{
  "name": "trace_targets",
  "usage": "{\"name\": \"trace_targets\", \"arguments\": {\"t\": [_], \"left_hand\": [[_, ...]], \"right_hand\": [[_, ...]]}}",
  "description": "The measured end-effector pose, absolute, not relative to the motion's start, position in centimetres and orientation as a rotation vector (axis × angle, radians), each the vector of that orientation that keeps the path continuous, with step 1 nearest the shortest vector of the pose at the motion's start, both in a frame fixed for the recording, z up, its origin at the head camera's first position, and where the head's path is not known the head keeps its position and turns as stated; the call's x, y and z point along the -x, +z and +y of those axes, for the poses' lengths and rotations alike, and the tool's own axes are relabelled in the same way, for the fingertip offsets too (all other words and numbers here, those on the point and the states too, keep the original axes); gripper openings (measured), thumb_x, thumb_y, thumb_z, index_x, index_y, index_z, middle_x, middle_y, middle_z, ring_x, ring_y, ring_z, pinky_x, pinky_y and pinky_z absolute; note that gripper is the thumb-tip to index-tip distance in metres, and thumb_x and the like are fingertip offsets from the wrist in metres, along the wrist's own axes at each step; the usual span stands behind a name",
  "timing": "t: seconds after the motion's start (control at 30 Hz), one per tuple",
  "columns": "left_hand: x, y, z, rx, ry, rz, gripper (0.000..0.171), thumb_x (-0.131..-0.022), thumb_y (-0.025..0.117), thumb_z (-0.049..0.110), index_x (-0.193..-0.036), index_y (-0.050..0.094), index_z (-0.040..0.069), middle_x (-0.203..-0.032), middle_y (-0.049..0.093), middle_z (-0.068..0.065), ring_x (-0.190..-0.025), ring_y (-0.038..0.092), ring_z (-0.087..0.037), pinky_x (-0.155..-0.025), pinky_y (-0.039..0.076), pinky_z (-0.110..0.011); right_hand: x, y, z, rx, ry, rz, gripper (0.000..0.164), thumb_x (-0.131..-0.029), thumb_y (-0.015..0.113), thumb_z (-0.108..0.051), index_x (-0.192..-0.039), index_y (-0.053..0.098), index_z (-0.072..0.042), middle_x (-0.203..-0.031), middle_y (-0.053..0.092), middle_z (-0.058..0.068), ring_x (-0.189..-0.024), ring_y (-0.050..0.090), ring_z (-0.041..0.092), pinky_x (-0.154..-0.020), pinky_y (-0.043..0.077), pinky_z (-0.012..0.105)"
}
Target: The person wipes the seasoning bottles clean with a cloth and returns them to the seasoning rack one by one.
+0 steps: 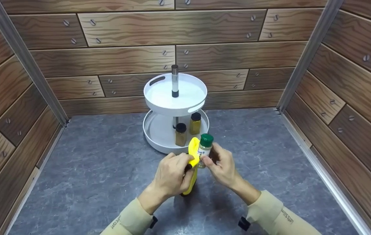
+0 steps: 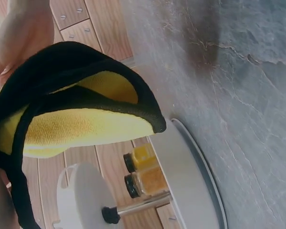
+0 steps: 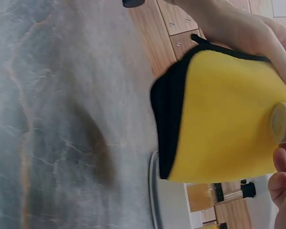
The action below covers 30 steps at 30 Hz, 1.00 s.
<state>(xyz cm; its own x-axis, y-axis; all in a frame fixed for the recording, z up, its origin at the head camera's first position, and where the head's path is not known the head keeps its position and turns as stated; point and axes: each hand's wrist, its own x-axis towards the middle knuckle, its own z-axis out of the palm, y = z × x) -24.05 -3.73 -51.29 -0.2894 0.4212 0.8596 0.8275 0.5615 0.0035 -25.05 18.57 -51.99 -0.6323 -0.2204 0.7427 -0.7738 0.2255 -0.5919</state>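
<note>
My left hand (image 1: 171, 173) grips a folded yellow cloth (image 3: 224, 119) with black edging, which hangs down below the fingers. A small spice jar (image 1: 206, 141) with a green cap and a white label is held upright between the thumb and fingers of my right hand (image 1: 223, 166). The cloth's upper part is right at the jar's left side. In the right wrist view the jar's clear base (image 3: 282, 123) shows in front of the cloth. Part of the jar's body is hidden by my right fingers.
Just beyond my hands stands a two-tier white turntable rack (image 1: 149, 137) with a central post (image 1: 175, 81). Two black-capped spice jars, one brown (image 1: 181, 135) and one yellow (image 1: 195, 124), stand on its lower tier. Wood-patterned walls (image 1: 172, 29) enclose the grey marbled tabletop (image 1: 100, 169).
</note>
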Motion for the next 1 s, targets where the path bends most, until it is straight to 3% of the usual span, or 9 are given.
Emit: {"name": "trace_targets", "arguments": {"t": [0.23,0.53,0.77,1.0], "left_hand": [[23.8,-51.6,-5.2,0.903,-0.709,-1.999,0.019,-0.091,0.078,0.012,-0.110,0.073,0.009,-0.092,0.078,0.000,-0.064,0.062,-0.013,-0.059,0.047,-0.029],[24.0,-52.9,-8.9,0.766,-0.760,-2.059,0.018,-0.093,0.078,0.013,-0.110,0.074,0.008,-0.089,0.078,0.000,-0.061,0.058,-0.013,-0.058,0.047,-0.028],[23.9,-54.2,-12.1,0.595,-0.839,-2.165,0.015,-0.096,0.078,0.010,-0.110,0.073,0.008,-0.081,0.075,-0.002,-0.063,0.062,-0.012,-0.056,0.051,-0.027],[24.0,-54.9,-15.8,0.369,-0.913,-2.297,0.013,-0.100,0.075,0.010,-0.112,0.073,0.007,-0.081,0.076,-0.007,-0.065,0.065,-0.018,-0.057,0.051,-0.037]], "right_hand": [[25.4,-51.6,18.9,-0.891,1.369,-2.018,0.025,-0.098,0.075,-0.004,-0.123,0.073,-0.003,-0.090,0.080,0.009,-0.065,0.062,0.003,-0.052,0.053,0.023],[25.6,-52.6,20.6,-0.855,1.274,-2.050,0.017,-0.097,0.079,-0.011,-0.112,0.074,-0.007,-0.078,0.072,0.002,-0.062,0.053,0.001,-0.050,0.045,0.020],[25.1,-53.9,21.8,-0.816,1.241,-2.087,0.021,-0.091,0.081,-0.003,-0.110,0.074,-0.008,-0.075,0.070,0.001,-0.063,0.052,-0.003,-0.050,0.045,0.018],[24.8,-54.4,22.8,-0.770,1.228,-2.149,0.019,-0.092,0.081,-0.002,-0.109,0.074,-0.007,-0.075,0.071,-0.001,-0.062,0.051,-0.005,-0.051,0.044,0.017]]}}
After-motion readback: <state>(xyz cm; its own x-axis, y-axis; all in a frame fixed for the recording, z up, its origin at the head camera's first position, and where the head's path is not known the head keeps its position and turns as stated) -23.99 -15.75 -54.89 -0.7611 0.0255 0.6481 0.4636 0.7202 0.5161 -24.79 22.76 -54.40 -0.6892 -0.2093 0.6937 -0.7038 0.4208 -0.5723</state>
